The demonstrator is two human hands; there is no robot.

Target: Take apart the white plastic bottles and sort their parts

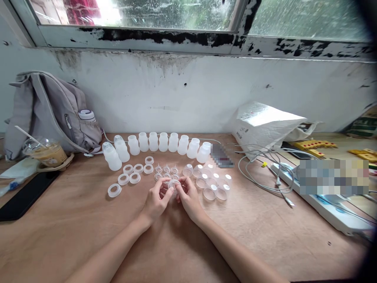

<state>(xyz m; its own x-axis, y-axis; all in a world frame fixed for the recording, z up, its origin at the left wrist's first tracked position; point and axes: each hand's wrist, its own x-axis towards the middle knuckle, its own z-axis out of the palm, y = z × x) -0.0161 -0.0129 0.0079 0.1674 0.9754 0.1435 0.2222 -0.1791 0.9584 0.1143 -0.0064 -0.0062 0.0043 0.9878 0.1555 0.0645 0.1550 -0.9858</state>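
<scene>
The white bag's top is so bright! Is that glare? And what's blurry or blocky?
Head view: likely glare, perhaps from the window, on the white bag; head view: blocky squares hide a patch by the power strip; head view: the held clear ring's details look hazy.

I look over a brown wooden table point(73, 245), white bottles point(163, 142) standing in an arc, loose rings point(114, 195), clear teats point(166, 170) and clear caps point(209, 193) before them, a flat black slab point(29, 195) leftward, a white bag point(262, 125) and power strip point(332, 214) rightward

Milky white is shown by the bottles point(163, 142) and rings point(114, 194), brown by the surface point(73, 232), black blotches by the pale window frame point(165, 39).
</scene>
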